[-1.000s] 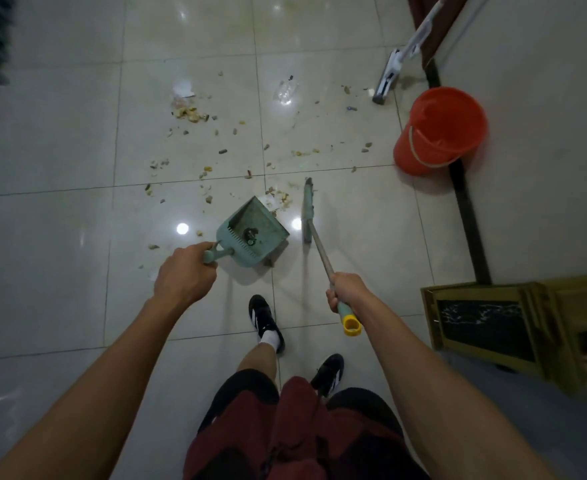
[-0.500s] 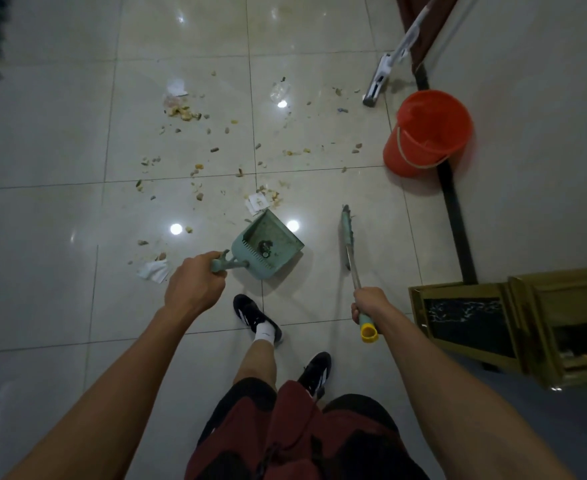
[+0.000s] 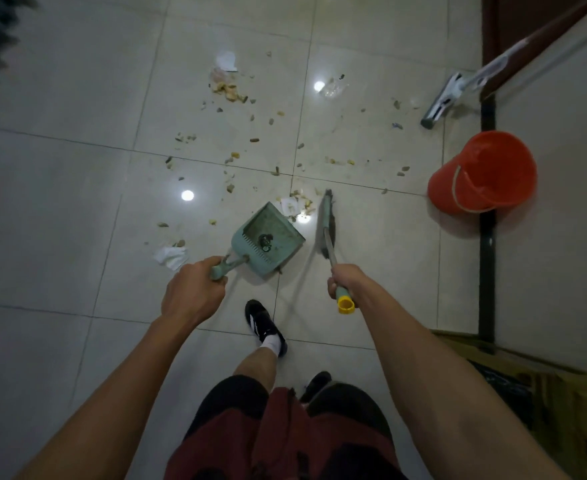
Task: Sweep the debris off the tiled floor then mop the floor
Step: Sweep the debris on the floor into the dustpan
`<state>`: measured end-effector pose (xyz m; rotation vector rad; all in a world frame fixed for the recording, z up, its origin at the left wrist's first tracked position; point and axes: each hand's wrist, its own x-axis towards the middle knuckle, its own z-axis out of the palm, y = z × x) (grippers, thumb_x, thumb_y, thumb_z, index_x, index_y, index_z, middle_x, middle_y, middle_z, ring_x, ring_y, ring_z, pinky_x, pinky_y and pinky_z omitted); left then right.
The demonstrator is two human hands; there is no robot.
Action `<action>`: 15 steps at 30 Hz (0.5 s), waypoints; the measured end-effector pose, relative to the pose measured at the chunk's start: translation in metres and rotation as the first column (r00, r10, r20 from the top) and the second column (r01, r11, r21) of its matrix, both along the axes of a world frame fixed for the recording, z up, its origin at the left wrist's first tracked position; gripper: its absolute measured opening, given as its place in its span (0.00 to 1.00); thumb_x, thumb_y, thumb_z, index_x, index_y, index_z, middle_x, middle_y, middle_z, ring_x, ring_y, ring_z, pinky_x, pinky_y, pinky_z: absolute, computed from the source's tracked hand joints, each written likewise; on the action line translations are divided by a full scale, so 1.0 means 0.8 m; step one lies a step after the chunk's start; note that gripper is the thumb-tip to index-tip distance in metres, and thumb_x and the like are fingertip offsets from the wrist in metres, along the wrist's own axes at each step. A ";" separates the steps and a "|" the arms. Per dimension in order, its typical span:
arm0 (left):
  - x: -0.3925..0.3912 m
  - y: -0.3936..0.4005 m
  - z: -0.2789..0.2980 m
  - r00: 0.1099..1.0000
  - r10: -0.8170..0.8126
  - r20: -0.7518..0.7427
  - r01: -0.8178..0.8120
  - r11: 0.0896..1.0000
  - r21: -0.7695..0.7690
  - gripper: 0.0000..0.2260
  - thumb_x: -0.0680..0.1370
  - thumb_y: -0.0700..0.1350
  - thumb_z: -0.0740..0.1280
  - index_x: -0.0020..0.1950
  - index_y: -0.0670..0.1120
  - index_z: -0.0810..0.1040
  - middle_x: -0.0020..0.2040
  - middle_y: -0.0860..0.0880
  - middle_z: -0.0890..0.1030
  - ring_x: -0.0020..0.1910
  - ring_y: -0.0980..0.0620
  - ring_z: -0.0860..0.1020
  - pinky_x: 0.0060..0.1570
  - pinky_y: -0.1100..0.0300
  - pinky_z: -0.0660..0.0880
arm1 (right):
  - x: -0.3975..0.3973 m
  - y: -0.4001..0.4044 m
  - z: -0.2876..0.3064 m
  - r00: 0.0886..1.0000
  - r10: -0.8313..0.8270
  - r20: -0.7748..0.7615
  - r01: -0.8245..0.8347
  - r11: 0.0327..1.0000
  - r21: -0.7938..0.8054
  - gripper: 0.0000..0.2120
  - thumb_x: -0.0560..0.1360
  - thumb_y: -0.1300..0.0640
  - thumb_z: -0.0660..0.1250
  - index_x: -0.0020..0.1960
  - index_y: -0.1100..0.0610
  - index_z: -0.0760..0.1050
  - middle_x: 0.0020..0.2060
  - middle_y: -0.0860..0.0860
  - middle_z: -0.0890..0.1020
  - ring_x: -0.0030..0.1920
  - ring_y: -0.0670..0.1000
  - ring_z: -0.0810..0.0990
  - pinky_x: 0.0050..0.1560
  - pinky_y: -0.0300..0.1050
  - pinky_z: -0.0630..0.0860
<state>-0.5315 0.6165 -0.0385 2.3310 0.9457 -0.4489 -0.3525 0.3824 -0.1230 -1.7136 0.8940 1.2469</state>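
1. Step in hand: sweeping, by judgement. The mop [image 3: 458, 90] leans untouched against the wall beside the orange bucket [image 3: 482, 171], so mopping is not yet begun.
2. Left hand [image 3: 193, 292]: its grip is clenched round the handle of the green dustpan [image 3: 267, 239]. The pan is tilted, mouth facing away from the person, with a small dark item inside.
3. Right hand [image 3: 345, 280]: its grip is clenched round the broom [image 3: 328, 226] handle, just above the yellow end cap. The broom head sits just right of the pan's mouth.
4. Debris [image 3: 236, 95]: crumbs and scraps lie scattered over the tiled floor [image 3: 60, 202], mostly beyond the pan and well apart from both hands. A small cluster with a paper scrap [image 3: 290, 205] lies at the pan's lip, between pan and broom head. A crumpled tissue [image 3: 170, 256] lies near the left hand.
5. Next move, by judgement: the pan lip needs to sit flat on the floor while the broom draws the nearest cluster leftward into it; the farther scatter calls for gathering first.
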 end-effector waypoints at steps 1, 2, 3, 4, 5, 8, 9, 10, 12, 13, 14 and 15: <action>0.002 0.010 0.000 1.000 0.013 -0.011 -0.013 1.000 -0.003 0.11 0.80 0.48 0.66 0.61 0.56 0.80 0.46 0.47 0.83 0.44 0.43 0.81 0.46 0.48 0.81 | 0.009 0.016 0.003 1.000 0.005 -0.007 -0.005 1.000 0.017 0.08 0.81 0.65 0.51 0.45 0.61 0.66 0.33 0.55 0.68 0.26 0.48 0.65 0.19 0.33 0.65; 0.004 0.019 0.001 0.999 0.027 -0.019 -0.027 1.000 -0.003 0.10 0.80 0.48 0.66 0.60 0.56 0.80 0.46 0.47 0.83 0.44 0.43 0.81 0.46 0.48 0.81 | 0.017 0.030 0.005 1.000 0.009 -0.012 -0.008 0.999 0.035 0.09 0.81 0.65 0.51 0.45 0.61 0.66 0.32 0.55 0.68 0.25 0.48 0.65 0.18 0.33 0.65; 0.005 0.027 0.002 0.999 0.042 -0.025 -0.042 0.999 0.002 0.10 0.80 0.48 0.66 0.60 0.56 0.80 0.46 0.47 0.83 0.44 0.42 0.81 0.46 0.48 0.81 | 0.026 0.043 0.006 1.000 0.006 -0.017 -0.006 0.999 0.052 0.09 0.81 0.65 0.51 0.45 0.61 0.66 0.32 0.54 0.67 0.24 0.48 0.65 0.18 0.33 0.64; 0.007 0.034 0.003 0.998 0.056 -0.032 -0.056 0.998 0.012 0.10 0.80 0.48 0.66 0.60 0.56 0.80 0.46 0.47 0.83 0.44 0.42 0.81 0.46 0.49 0.81 | 0.033 0.055 0.008 1.000 0.015 -0.019 -0.014 0.998 0.059 0.08 0.81 0.65 0.51 0.46 0.61 0.66 0.32 0.54 0.67 0.24 0.47 0.65 0.18 0.34 0.64; 0.008 0.038 0.004 0.997 0.072 -0.040 -0.072 0.997 0.021 0.10 0.80 0.48 0.66 0.60 0.56 0.80 0.46 0.46 0.83 0.44 0.42 0.81 0.46 0.49 0.81 | 0.040 0.065 0.011 0.999 0.031 -0.020 -0.030 0.997 0.066 0.07 0.81 0.65 0.50 0.47 0.61 0.66 0.32 0.54 0.67 0.24 0.48 0.65 0.18 0.34 0.64; 0.010 0.046 0.006 0.989 0.143 -0.044 -0.142 0.989 0.026 0.10 0.79 0.48 0.67 0.60 0.56 0.80 0.47 0.45 0.83 0.45 0.41 0.81 0.46 0.50 0.80 | 0.056 0.086 0.017 0.993 0.116 0.018 -0.117 0.991 0.067 0.07 0.81 0.66 0.51 0.54 0.64 0.67 0.32 0.55 0.68 0.26 0.49 0.65 0.19 0.35 0.65; 0.012 0.046 0.006 0.984 0.170 -0.046 -0.169 0.985 0.030 0.10 0.79 0.48 0.67 0.60 0.56 0.80 0.47 0.45 0.83 0.45 0.40 0.81 0.46 0.50 0.80 | 0.062 0.091 0.019 0.987 0.158 0.039 -0.161 0.985 0.057 0.07 0.81 0.66 0.52 0.54 0.65 0.68 0.32 0.55 0.69 0.25 0.49 0.66 0.20 0.35 0.65; 0.014 0.046 0.007 0.980 0.194 -0.047 -0.193 0.981 0.037 0.10 0.79 0.47 0.67 0.60 0.55 0.80 0.47 0.45 0.83 0.44 0.40 0.80 0.46 0.50 0.80 | 0.067 0.094 0.020 0.977 0.205 0.065 -0.208 0.977 0.036 0.07 0.80 0.66 0.52 0.54 0.65 0.68 0.32 0.55 0.69 0.25 0.49 0.66 0.20 0.35 0.66; 0.022 0.042 0.008 0.967 0.249 -0.050 -0.246 0.968 0.049 0.11 0.80 0.47 0.66 0.61 0.55 0.80 0.48 0.45 0.83 0.44 0.40 0.80 0.46 0.50 0.80 | 0.080 0.100 0.024 0.950 0.300 0.084 -0.301 0.954 -0.005 0.07 0.80 0.68 0.53 0.49 0.66 0.69 0.32 0.56 0.69 0.26 0.51 0.67 0.21 0.36 0.66; 0.026 0.037 0.009 0.958 0.282 -0.053 -0.279 0.959 0.048 0.12 0.80 0.47 0.66 0.62 0.55 0.80 0.48 0.45 0.83 0.44 0.41 0.80 0.46 0.50 0.80 | 0.086 0.101 0.028 0.945 0.320 0.072 -0.321 0.947 0.000 0.08 0.80 0.68 0.53 0.45 0.64 0.69 0.32 0.56 0.70 0.27 0.51 0.68 0.23 0.38 0.66; 0.030 0.032 0.011 0.947 0.317 -0.054 -0.315 0.948 0.045 0.12 0.80 0.47 0.66 0.62 0.55 0.80 0.49 0.45 0.83 0.45 0.41 0.80 0.46 0.50 0.80 | 0.092 0.101 0.028 0.928 0.364 0.083 -0.365 0.931 -0.002 0.10 0.80 0.68 0.55 0.41 0.62 0.69 0.32 0.56 0.70 0.28 0.51 0.69 0.26 0.41 0.68; 0.035 0.024 0.013 0.935 0.351 -0.054 -0.349 0.936 0.042 0.12 0.79 0.47 0.66 0.62 0.55 0.80 0.49 0.45 0.83 0.45 0.41 0.80 0.47 0.50 0.80 | 0.098 0.100 0.032 0.888 0.444 0.122 -0.446 0.895 -0.008 0.11 0.80 0.66 0.56 0.38 0.59 0.69 0.33 0.55 0.72 0.29 0.51 0.71 0.29 0.43 0.71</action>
